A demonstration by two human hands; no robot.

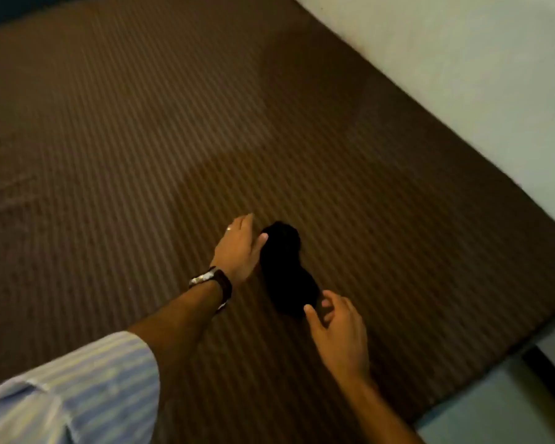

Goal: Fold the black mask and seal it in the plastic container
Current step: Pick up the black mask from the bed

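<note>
Left hand [239,248] palm down, fingers together (watch on wrist), right hand [338,330] loosely curled, both arms extended forward

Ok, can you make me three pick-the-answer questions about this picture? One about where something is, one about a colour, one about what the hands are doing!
1. Where does the black mask lie?
A on the striped brown surface
B inside a box
C on the floor

2. What colour is the sleeve?
A red
B pale blue with white stripes
C black

3. What are the left hand and right hand doing?
A both lifted far away
B clapping
C one at each end of the mask

Answers: 1 A, the mask rests on the stripes; 2 B, the striped cuff shows; 3 C, fingers meet both ends.
</note>
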